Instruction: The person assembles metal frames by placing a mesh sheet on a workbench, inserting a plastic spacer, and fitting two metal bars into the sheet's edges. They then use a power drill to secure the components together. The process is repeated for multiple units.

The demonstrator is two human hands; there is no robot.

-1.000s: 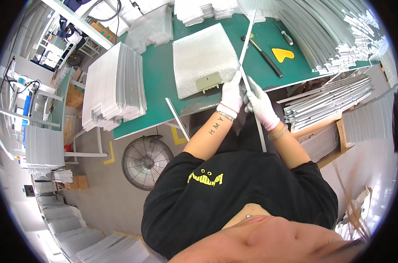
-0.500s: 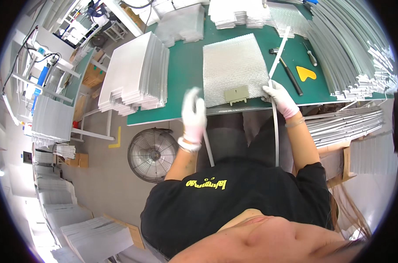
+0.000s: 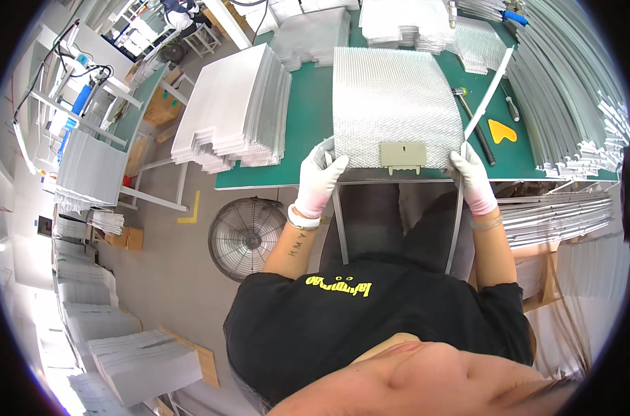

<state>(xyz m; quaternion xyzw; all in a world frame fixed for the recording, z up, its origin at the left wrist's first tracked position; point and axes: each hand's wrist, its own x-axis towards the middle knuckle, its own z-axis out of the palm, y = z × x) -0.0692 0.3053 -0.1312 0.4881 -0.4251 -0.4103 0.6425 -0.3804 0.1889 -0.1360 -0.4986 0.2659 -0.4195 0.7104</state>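
A silver metal mesh panel (image 3: 394,90) lies in front of me over the table's near edge. A grey-green rectangular plate (image 3: 403,154) with small tabs sits at its near edge. My left hand (image 3: 320,182), in a white glove, is closed at the panel's near left corner; a thin strip (image 3: 340,225) runs down below it. My gloved right hand (image 3: 474,182) is closed around a long, narrow metal strip (image 3: 492,93) beside the panel's near right corner. That strip slants up over the table and also runs down toward my lap. The fingertips' exact contact is partly hidden.
Stacked mesh panels (image 3: 221,104) stand on the green table (image 3: 308,104) at left, with more behind. To the right lie a hammer (image 3: 482,132), a screwdriver (image 3: 512,107), a yellow scraper (image 3: 502,130) and many long strips (image 3: 564,97). A fan (image 3: 252,239) stands on the floor at left.
My left hand has come to the panel's near left corner and closed there. The panel's near part looks raised. The right-hand strip's upper end has swung right.
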